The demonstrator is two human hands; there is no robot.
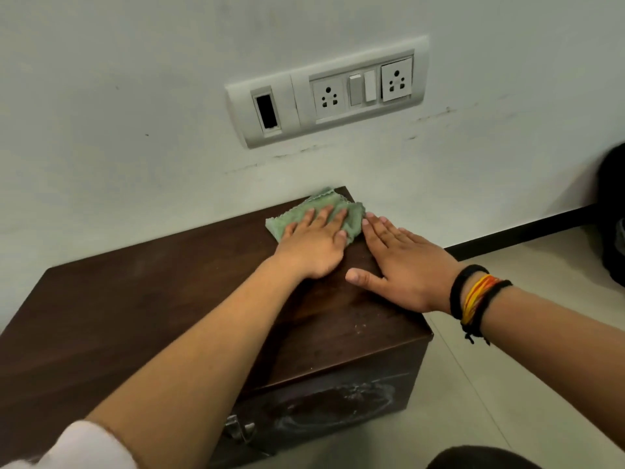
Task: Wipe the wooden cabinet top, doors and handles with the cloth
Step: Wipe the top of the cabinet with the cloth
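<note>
A low dark wooden cabinet stands against a pale wall. A green cloth lies at the far right corner of its top. My left hand presses flat on the cloth, fingers spread over it. My right hand lies flat on the bare wood just right of the cloth, fingers together, with thread bands at the wrist. The cabinet's front door shows at the bottom, with a metal handle partly hidden behind my left forearm.
A grey switch and socket panel sits on the wall above the cabinet. Light floor tiles lie to the right, with a dark skirting strip along the wall. A dark object stands at the right edge.
</note>
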